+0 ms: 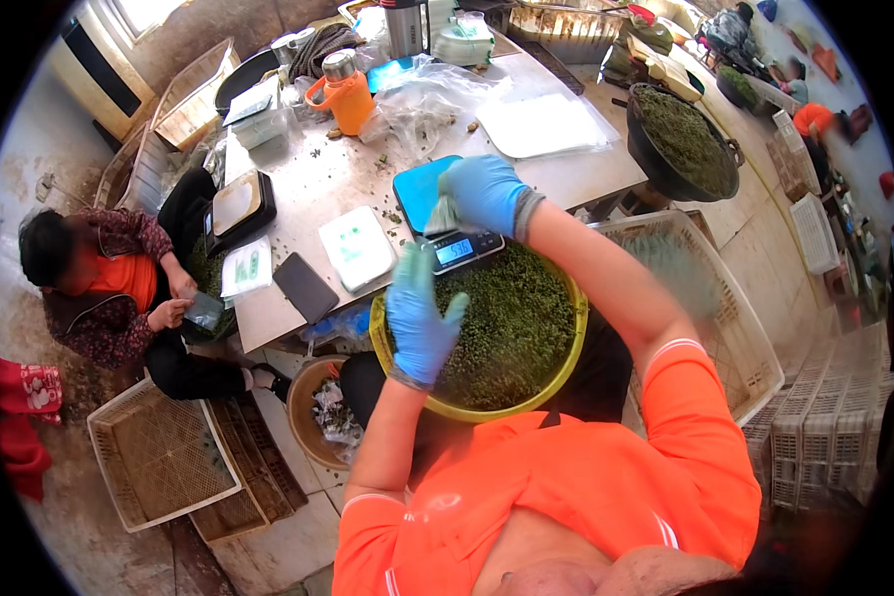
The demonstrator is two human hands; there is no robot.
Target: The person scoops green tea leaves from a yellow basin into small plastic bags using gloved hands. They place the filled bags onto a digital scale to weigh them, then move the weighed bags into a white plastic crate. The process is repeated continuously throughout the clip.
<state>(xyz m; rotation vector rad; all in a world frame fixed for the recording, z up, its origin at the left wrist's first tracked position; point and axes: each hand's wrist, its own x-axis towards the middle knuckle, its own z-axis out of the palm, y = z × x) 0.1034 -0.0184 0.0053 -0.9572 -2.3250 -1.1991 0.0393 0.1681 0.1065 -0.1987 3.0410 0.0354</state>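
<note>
My right hand (484,192), in a blue glove, grips a small clear plastic bag (442,214), whose contents are blurred, over the blue plate of a digital kitchen scale (421,186). Whether the bag rests on the plate, I cannot tell. Digits glow on the scale's display (454,252). My left hand (422,320), gloved too, is empty with thumb apart, its blurred fingertips close to the scale's front. Below both hands, a yellow basin (579,328) full of small green peppercorn-like buds (506,328) sits at my lap. Left of the scale lies a stack of printed plastic bags (357,247).
A phone (305,281) lies at the table's (305,175) front edge. Behind stand an orange flask (352,104) and white sheets (540,125). At left, a seated person (112,283) holds a small bag near another scale (242,208). Plastic crates (737,357) flank me on the right.
</note>
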